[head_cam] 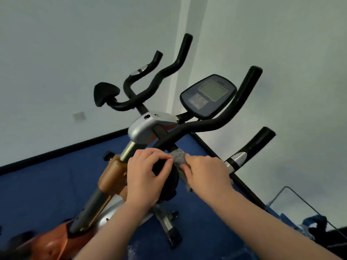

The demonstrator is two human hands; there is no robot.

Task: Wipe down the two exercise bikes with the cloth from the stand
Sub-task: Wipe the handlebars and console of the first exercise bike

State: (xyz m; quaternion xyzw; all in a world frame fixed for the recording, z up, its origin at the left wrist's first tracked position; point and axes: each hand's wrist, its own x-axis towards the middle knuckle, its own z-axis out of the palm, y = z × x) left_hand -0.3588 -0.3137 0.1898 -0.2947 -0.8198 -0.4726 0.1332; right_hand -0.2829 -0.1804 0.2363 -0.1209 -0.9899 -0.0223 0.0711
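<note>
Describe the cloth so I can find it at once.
Start at the orange exercise bike with black handlebars and go down from its dark oval console to the two hands. The small grey fuzzy cloth is bunched on the black bar between left hand and right hand, the only fabric there.

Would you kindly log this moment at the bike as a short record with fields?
bike: orange exercise bike, blue floor mat beneath
cloth: grey cloth wrapped on the black handlebar, near its centre
left hand: left hand curled round a black part beside the cloth
right hand: right hand grips the cloth
console: display console, screen blank
second bike: cannot tell; only another black grip at right
</note>
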